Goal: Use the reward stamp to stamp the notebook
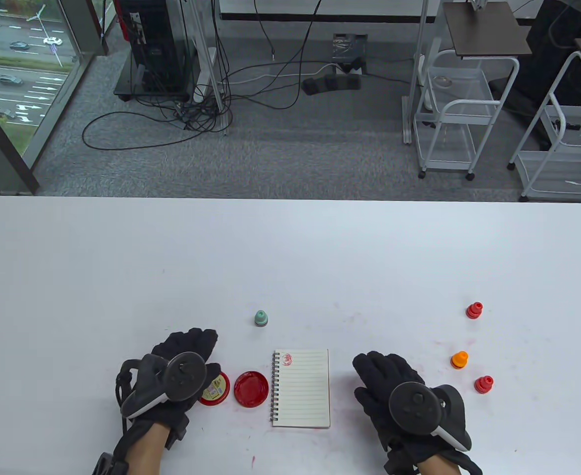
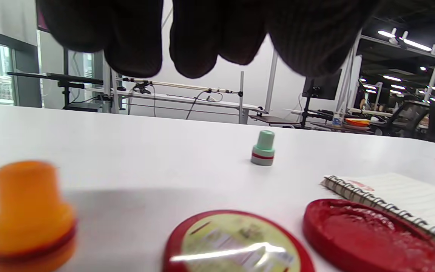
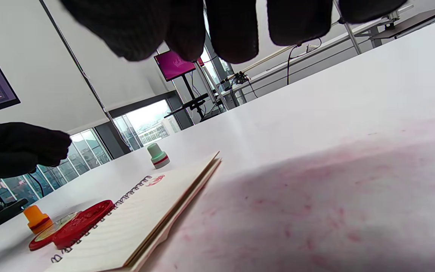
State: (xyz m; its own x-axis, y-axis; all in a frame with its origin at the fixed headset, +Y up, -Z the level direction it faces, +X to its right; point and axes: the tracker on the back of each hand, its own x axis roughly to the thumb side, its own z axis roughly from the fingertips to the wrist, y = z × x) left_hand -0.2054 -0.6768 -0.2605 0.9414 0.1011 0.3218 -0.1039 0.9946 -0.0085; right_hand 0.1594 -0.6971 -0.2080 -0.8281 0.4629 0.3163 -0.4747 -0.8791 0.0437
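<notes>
A red imprint (image 1: 287,358) already marks the spiral notebook (image 1: 301,388) at its 11 o'clock corner. Both hands, left (image 1: 184,363) and right (image 1: 389,381), hover relaxed and empty above the tabletop (image 1: 290,257); the task looks essentially done.

A lab or office – cables (image 1: 196,106), wire carts (image 1: 456,114), monitors (image 3: 176,64) beyond the table (image 1: 290,257).

green stamp (image 3: 158,155) stands beyond the open notebook (image 3: 142,223).

bright even light; orange stamp (image 2: 28,215) blurred close up, edges bowed.
</notes>
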